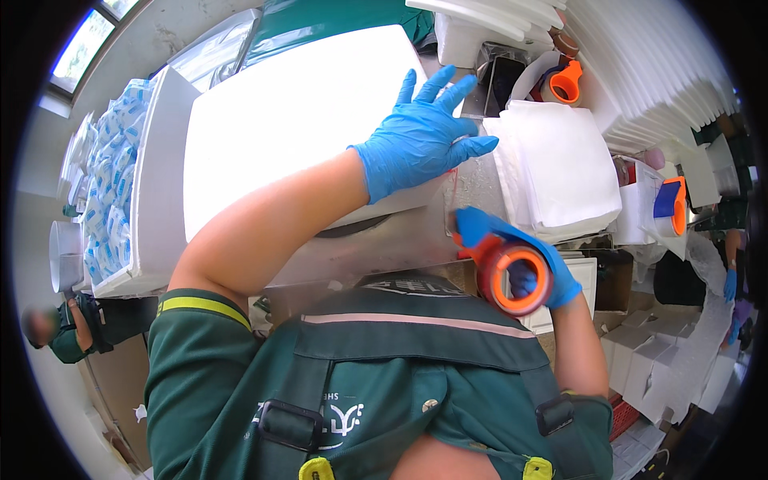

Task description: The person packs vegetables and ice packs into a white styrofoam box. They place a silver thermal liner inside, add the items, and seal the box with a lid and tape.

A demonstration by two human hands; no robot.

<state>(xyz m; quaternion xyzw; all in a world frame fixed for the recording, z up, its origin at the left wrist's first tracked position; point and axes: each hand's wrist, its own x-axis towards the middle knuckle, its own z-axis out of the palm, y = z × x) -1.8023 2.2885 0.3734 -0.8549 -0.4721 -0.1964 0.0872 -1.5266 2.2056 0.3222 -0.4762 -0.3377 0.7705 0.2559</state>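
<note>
My left hand [420, 135], in a blue glove, spreads its fingers over the right end of a large white box [288, 114], probably foam. Whether the palm presses on it or hovers just above, I cannot tell. My right hand [563, 277], also blue-gloved, grips an orange tape dispenser [489, 249] with a roll of reddish tape [487, 282] on it. Some fingers show through the ring. The dispenser is held in front of my apron, to the right of the box's near corner, and its tip is blurred.
A stack of white sheets [558, 165] lies right of the box. Beyond it are a phone [504, 84] and another orange dispenser [566, 84]. At left stands a foam box [162, 180] of blue-and-white packs [114, 180]. White foam panels [654, 66] are stacked far right. A person [78, 330] stands at left.
</note>
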